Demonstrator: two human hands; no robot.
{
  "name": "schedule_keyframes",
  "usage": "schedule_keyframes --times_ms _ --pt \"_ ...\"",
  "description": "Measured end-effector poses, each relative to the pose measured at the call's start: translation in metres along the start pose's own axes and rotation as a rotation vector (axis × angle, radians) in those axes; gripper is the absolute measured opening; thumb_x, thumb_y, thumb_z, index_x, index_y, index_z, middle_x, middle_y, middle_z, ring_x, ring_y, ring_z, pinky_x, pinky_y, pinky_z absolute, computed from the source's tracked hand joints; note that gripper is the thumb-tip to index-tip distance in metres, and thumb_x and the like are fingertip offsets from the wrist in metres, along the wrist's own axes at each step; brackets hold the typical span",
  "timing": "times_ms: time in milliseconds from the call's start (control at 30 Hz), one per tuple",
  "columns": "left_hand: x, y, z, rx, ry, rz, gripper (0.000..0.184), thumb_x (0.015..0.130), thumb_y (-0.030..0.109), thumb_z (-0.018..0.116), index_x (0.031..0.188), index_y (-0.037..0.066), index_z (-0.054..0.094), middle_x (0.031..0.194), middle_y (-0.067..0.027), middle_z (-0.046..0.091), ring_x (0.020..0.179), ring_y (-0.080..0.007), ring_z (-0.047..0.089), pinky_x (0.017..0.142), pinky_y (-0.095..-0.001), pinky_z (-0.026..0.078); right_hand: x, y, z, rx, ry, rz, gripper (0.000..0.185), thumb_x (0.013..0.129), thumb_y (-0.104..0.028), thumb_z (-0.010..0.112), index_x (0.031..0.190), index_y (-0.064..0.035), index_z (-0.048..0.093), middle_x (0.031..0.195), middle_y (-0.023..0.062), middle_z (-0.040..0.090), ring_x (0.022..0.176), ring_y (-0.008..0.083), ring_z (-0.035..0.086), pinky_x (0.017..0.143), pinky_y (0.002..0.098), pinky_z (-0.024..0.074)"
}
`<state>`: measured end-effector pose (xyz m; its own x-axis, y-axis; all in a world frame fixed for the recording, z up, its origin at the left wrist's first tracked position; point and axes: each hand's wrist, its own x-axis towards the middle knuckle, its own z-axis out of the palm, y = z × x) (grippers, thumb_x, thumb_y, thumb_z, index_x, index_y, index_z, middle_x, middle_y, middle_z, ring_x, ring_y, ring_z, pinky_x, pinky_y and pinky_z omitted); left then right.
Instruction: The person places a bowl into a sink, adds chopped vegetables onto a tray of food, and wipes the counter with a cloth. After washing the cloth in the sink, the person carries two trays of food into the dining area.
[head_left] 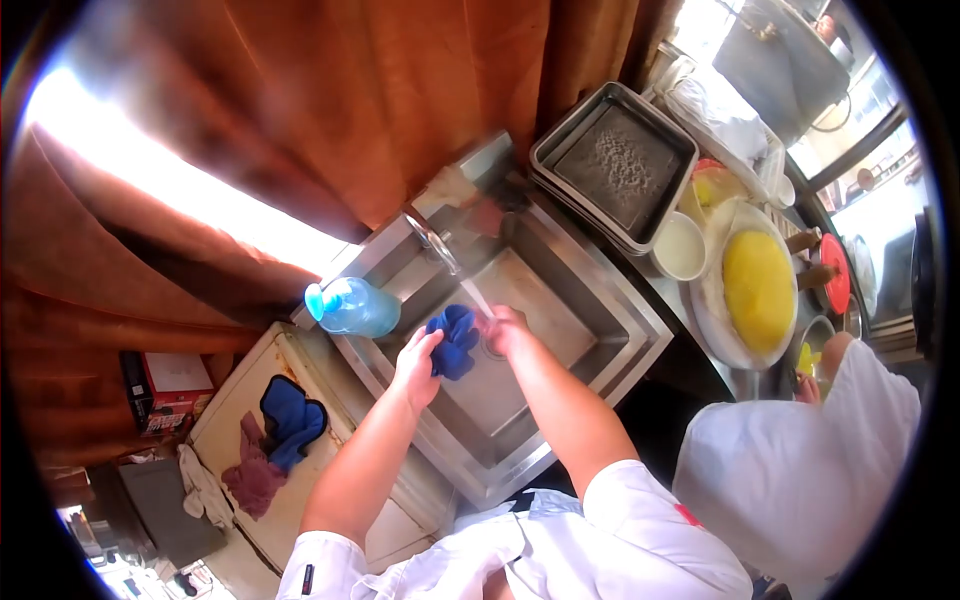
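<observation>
My left hand (416,366) is closed on a crumpled blue cloth (455,342), held above the basin of the steel sink (570,290). Just to the right of the cloth is my right hand (506,330), in the stream of water from the tap (434,244). Its fingers are blurred by the water and motion, so their grip is unclear. A light-blue plastic bottle (362,308) with a pump-like top stands on the sink's left rim.
Stacked metal trays (615,160) sit right of the sink, beside a white bowl (680,247) and a dish of yellow food (758,290). Another blue cloth (290,420) and a maroon cloth (253,470) lie on the left surface. Another person's white sleeve (860,410) is close on the right.
</observation>
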<state>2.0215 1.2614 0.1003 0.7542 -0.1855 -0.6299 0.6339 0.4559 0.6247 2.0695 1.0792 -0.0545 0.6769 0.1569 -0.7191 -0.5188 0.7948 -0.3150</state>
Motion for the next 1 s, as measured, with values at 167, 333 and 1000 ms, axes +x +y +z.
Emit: schedule_keyframes --times_ms 167,333,1000 --pt "0.023 -0.003 0.033 0.145 -0.029 0.046 0.026 0.091 0.005 0.062 0.118 0.007 0.06 0.104 -0.003 0.067 0.095 -0.0165 0.065 0.085 -0.0333 0.052 -0.027 -0.007 -0.002 -0.406 0.143 -0.267 0.017 0.094 -0.014 0.059 0.084 -0.0038 0.067 0.076 0.0048 0.064 0.069 0.0174 0.063 0.06 0.0286 0.0497" --pt "0.038 -0.004 0.083 0.54 -0.061 0.111 0.026 0.089 0.015 0.069 0.11 0.003 0.062 0.092 -0.0033 0.065 0.083 -0.0143 0.062 0.074 -0.0308 0.051 -0.046 -0.031 -0.043 -0.628 0.574 -0.44 0.021 0.093 -0.023 0.068 0.082 -0.0044 0.068 0.075 0.0057 0.066 0.063 0.0168 0.059 0.057 0.0322 0.0457" --pt "-0.012 0.046 0.111 0.35 -0.087 -0.007 0.023 0.08 0.001 0.063 0.103 0.003 0.061 0.087 -0.0066 0.063 0.079 -0.0182 0.061 0.071 -0.0313 0.051 -0.043 -0.001 -0.034 0.137 -0.211 0.137 0.083 0.088 -0.079 0.041 0.143 -0.0173 0.045 0.143 0.0129 0.053 0.136 0.0369 0.044 0.111 0.0637 0.0287"
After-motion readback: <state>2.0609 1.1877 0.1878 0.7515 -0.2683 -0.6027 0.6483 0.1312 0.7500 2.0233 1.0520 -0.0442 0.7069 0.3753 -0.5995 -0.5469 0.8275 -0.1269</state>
